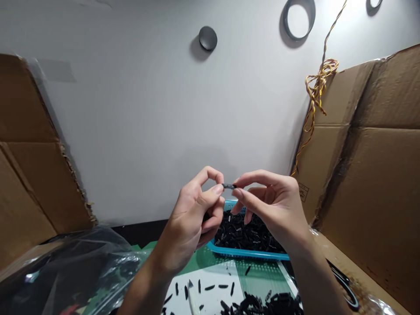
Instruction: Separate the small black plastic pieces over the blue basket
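My left hand (188, 218) pinches the left end of a small, narrow black plastic piece (229, 186) between thumb and forefinger. At the piece's right end, the thumb and forefinger of my right hand (277, 203) close on it, while its other fingers hang loosely curled. Something dark shows inside the curled lower fingers of my left hand; what it is I cannot make out. Below and behind the hands stands a blue plastic basket (236, 252) filled with many similar black pieces (244, 232). My right wrist covers part of its right side.
Loose black pieces and a pale pen-like tool (193, 299) lie on white paper (229, 273), beside a heap of pieces (265, 304). A clear plastic bag (108, 258) is at left. Cardboard panels (377, 197) flank both sides; a black curved handle (351, 297) lies at right.
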The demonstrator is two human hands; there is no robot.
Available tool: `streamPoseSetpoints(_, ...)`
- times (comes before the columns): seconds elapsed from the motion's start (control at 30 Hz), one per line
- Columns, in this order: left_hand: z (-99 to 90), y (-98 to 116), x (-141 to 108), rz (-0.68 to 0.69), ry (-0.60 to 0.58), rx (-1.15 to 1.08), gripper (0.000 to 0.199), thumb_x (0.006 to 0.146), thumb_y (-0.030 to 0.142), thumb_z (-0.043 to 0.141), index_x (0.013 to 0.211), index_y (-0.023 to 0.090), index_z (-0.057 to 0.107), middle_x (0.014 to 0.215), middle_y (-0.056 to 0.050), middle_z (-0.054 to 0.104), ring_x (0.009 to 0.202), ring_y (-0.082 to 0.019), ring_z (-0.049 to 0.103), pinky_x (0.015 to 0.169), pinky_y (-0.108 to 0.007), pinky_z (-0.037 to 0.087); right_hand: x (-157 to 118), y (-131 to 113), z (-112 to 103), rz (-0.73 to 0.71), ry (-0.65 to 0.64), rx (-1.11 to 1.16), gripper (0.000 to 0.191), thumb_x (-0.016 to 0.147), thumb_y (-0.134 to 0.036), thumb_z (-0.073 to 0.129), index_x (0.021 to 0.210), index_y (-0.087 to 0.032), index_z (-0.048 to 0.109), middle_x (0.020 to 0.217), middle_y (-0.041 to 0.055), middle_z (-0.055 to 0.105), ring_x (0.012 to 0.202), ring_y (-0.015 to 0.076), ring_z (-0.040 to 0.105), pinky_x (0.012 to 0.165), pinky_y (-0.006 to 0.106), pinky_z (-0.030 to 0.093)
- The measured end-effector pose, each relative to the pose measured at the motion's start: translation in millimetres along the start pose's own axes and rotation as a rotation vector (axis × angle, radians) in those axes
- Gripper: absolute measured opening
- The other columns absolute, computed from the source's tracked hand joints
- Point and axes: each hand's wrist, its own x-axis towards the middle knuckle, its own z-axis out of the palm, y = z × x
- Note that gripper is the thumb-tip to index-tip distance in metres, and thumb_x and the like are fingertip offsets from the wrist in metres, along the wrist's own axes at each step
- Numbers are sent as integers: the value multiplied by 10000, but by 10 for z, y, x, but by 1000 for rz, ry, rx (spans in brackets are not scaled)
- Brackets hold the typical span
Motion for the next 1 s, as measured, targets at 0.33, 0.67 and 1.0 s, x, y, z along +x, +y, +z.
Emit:
streamPoseSetpoints(0.33,-59,-29,9,-29,59,53,285,1049,549,550,996,271,517,494,130,336,386,-35,141,335,-97,179,36,26,57,27,14,69,229,795,-35,869,908,-232,845,839,-9,804,618,176,822,404,144,545)
streamPoseSetpoints(0.67,-22,-55,47,-15,67,86,331,1043,566,589,951,260,502,492,133,322,396,-30,143,348,-89,191,50,36,10,17,-10,34,208,823,-65,869,945,-233,848,908,7,811,671,183,829,424,164,557)
streamPoseSetpoints(1.0,-65,-116,61,20,52,156,320,1046,555,596,964,252,535,476,132,334,383,-32,189,354,-102,209,67,65,15,-28,-4,19,41,934,-202,819,950,-227,848,848,25,801,747,205,832,472,205,611)
